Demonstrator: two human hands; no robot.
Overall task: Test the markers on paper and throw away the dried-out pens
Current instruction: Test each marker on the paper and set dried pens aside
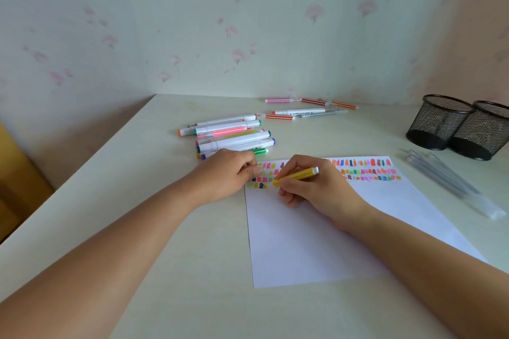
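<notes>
We take the sheet of paper (316, 242) as the reference point; it lies flat on the pale worktop (137, 228). Both bare forearms reach toward the sheet from the near edge.

On the sheet's far-left part, the right hand (319, 187) rests on the paper. Its fingers (287, 192) are curled round a yellow marker (298, 174) and pinch it in a writing grip. The marker is tilted, with its tip end down among the colour swatches (366, 170) and its pale rear end pointing up and to the right. The swatches run in short rows along the sheet's far edge, and the near part of the sheet is unmarked.

At the sheet's far-left corner, the left hand (228, 170) lies on the worktop with its thumb touching the paper's edge. Its fingers (249, 166) are curled under. We cannot tell whether they hold anything.

To the right of the sheet, well apart from it, several clear pens (451, 184) lie side by side.

Just beyond the sheet's far-left corner lies a heap of markers (234, 136), mostly white-barrelled with coloured caps, stacked roughly parallel.

Beyond the sheet's far-right corner stand two black mesh cups (440, 124), upright and touching each other.

Farther beyond the sheet's far edge, a smaller group of far markers (303, 109) lies near the flowered wall (248, 22).
</notes>
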